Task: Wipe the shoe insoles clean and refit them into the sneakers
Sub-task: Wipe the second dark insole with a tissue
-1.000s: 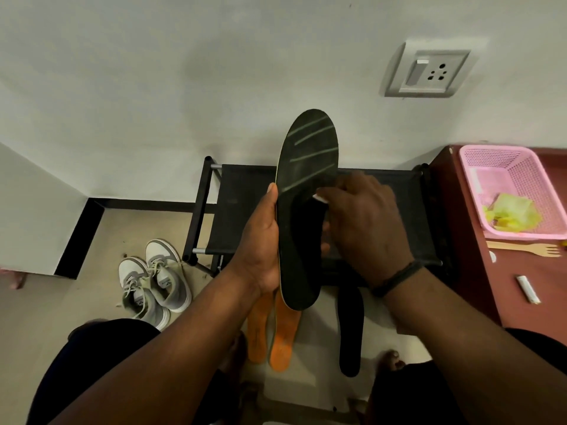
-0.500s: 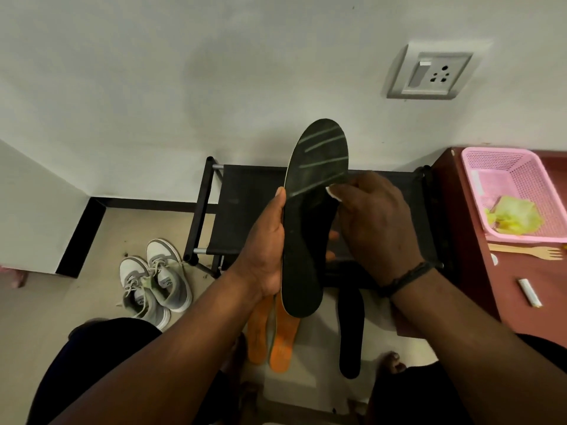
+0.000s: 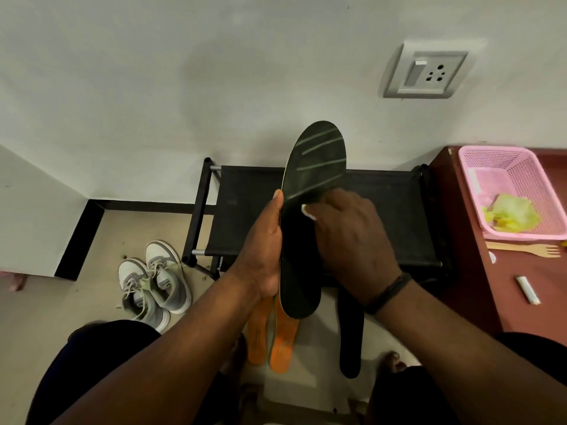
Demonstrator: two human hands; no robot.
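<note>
The left hand (image 3: 264,256) grips the black insole (image 3: 306,222) upright by its edge, thumb along the rim. The right hand (image 3: 352,240), fingers curled, pinches a white wipe (image 3: 308,211) against the insole's face.

A home is shown, probably an entryway or bedroom corner. A low black shoe rack (image 3: 313,210) is set against a plain white wall (image 3: 184,72) fitted with a switch and socket plate (image 3: 428,73). Grey sneakers (image 3: 153,280) are left on the tiled floor (image 3: 61,302) (a pink basket (image 3: 512,191) sits nearby).
</note>
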